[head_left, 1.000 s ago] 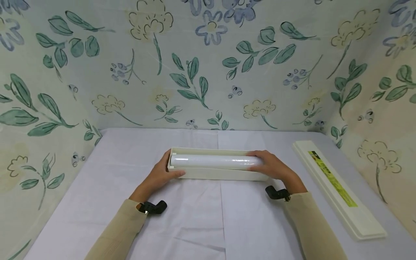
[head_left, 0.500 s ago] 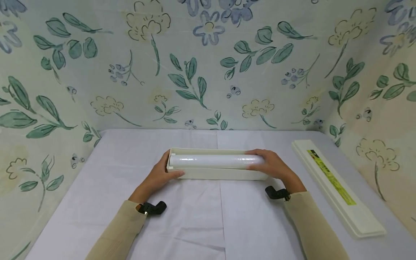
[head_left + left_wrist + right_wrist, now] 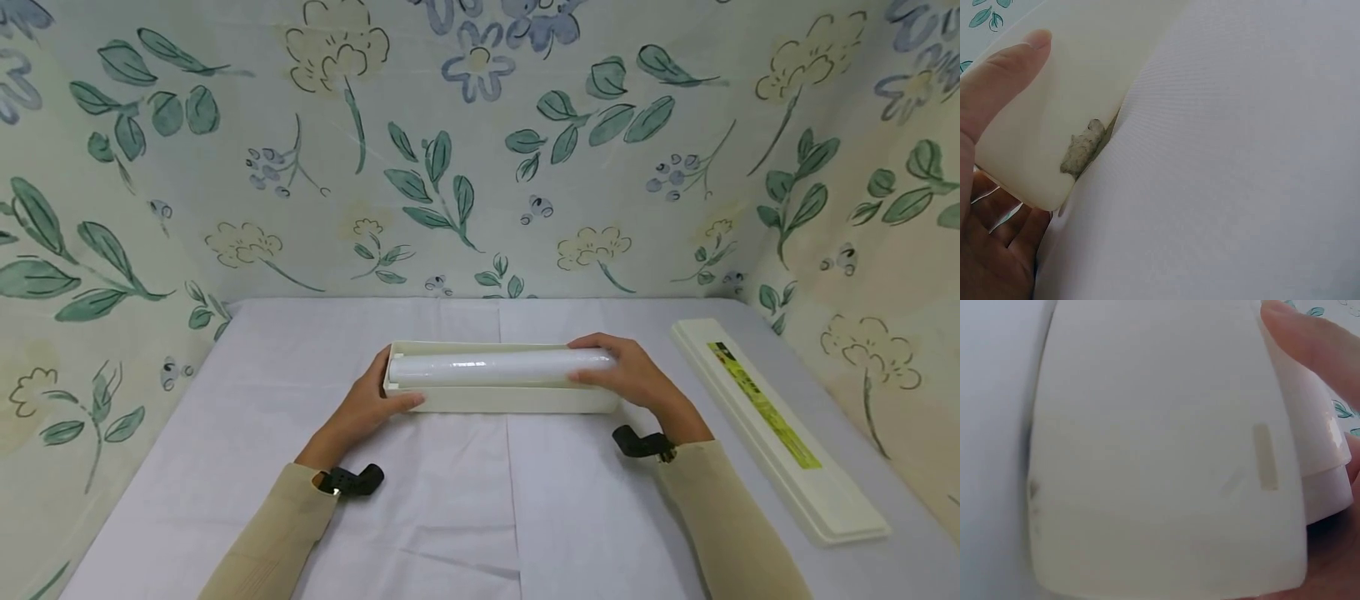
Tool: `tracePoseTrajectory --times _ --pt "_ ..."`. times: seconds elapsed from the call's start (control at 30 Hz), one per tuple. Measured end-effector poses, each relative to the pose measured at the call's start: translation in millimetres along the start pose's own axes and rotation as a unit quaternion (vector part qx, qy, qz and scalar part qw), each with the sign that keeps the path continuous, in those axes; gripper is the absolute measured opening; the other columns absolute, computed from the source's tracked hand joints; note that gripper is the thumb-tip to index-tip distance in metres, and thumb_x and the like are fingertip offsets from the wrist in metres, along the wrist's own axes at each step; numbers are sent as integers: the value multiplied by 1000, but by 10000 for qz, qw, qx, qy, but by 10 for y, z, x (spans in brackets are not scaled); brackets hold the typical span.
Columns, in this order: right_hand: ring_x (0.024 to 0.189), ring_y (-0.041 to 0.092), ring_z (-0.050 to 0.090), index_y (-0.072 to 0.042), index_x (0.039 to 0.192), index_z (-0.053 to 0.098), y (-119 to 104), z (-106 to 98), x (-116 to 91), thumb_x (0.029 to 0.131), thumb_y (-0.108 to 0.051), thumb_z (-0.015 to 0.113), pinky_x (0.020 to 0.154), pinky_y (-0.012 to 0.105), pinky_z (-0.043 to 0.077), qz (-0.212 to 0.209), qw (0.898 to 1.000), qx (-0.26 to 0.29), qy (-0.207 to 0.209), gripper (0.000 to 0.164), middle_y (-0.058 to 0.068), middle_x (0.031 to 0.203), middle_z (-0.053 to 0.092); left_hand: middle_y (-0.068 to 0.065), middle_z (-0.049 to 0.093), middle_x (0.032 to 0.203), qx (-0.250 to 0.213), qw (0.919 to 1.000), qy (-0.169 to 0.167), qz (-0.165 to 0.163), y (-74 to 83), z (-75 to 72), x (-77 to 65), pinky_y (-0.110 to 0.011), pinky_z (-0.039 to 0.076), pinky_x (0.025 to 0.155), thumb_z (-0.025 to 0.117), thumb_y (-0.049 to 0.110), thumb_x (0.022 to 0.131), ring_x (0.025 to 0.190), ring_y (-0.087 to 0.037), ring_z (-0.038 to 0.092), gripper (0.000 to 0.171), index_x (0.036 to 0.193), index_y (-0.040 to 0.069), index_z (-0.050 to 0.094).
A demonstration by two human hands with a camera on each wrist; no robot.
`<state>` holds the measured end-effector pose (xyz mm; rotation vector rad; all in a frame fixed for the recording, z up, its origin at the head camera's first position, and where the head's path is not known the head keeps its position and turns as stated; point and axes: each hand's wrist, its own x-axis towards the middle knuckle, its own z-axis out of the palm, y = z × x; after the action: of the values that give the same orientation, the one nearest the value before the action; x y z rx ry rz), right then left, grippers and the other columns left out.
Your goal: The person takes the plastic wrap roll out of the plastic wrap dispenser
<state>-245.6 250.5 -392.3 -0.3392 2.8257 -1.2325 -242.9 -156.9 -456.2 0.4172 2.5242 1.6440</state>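
Observation:
A long cream plastic box (image 3: pixel 502 402) lies across the middle of the table, its top side uncovered. Inside it is a shiny white roll of cling film (image 3: pixel 480 367), tilted so its right end sits higher than its left. My left hand (image 3: pixel 371 396) grips the box's left end, with the thumb on the front wall and the fingers around the end. My right hand (image 3: pixel 626 375) holds the roll's right end between thumb and fingers. In the right wrist view, the roll's end (image 3: pixel 1327 494) rises past the rim of the box (image 3: pixel 1160 456).
The long cream lid (image 3: pixel 780 433), with a yellow-green label strip, lies slanted on the table to the right of my right hand. A white cloth (image 3: pixel 435 508) covers the table. Floral fabric (image 3: pixel 450 150) hangs behind and at both sides.
My right hand has risen slightly, lifting the right end of the roll and shifting it a little to the right. My left hand keeps its hold on the box.

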Motion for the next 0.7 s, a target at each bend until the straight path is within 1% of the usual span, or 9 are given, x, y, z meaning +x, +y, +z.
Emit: tracePoseTrajectory --times 0.1,0.27,0.33,0.37,0.5,0.57,0.6,0.7 --pt "93 24 50 -29 112 58 -53 -20 -18 68 -54 71 73 36 44 -6 9999 -108 43 53 -1 114 53 4 43 125 -51 10000 -62 49 59 -15 -19 -48 35 93 73 42 72 107 -20 45 93 142 33 13" --pt "94 23 49 -27 115 58 -128 -58 -60 69 -55 69 73 36 44 -165 9994 -280 140 55 -1 117 52 -1 43 126 -143 9998 -87 135 255 -26 -104 -49 34 94 74 33 75 108 -21 45 92 144 22 14" --pt "95 22 49 -26 116 57 -155 -73 -81 70 -55 69 73 36 44 -263 9990 -314 157 56 -1 118 52 -1 44 126 -94 9998 -97 147 303 -27 -126 -47 35 93 73 32 75 108 -20 46 91 144 21 14" --pt "95 22 49 -26 117 57 -169 -80 -91 71 -54 69 74 36 43 -322 9988 -325 159 56 -2 119 52 0 44 125 -61 9999 -73 129 275 -24 -114 -46 35 93 74 34 74 107 -19 46 92 144 23 14" --pt "94 20 49 -28 116 57 -218 -100 -124 72 -52 69 75 37 43 -488 9982 -339 115 52 -4 116 53 1 43 127 -47 10000 -54 68 251 -28 -100 -48 33 95 74 36 73 110 -21 45 93 144 25 14" --pt "92 20 50 -28 116 57 -234 -104 -139 71 -51 70 73 36 43 -565 9976 -387 62 51 -4 114 53 1 42 129 -30 10000 -34 22 248 -27 -98 -50 32 96 74 36 73 112 -21 44 94 144 25 13" --pt "91 21 50 -29 115 57 -242 -106 -147 70 -51 71 73 36 44 -593 9974 -415 41 52 -5 114 53 0 41 130 -41 10000 -42 20 286 -30 -113 -51 31 96 74 34 74 114 -22 43 93 144 23 13" --pt "89 21 51 -27 116 57 -264 -112 -171 68 -48 74 72 36 44 -799 9954 -518 -43 55 -4 112 54 -1 41 131 -4 10000 -24 12 314 -28 -124 -51 32 96 73 32 75 114 -21 43 93 144 21 13"
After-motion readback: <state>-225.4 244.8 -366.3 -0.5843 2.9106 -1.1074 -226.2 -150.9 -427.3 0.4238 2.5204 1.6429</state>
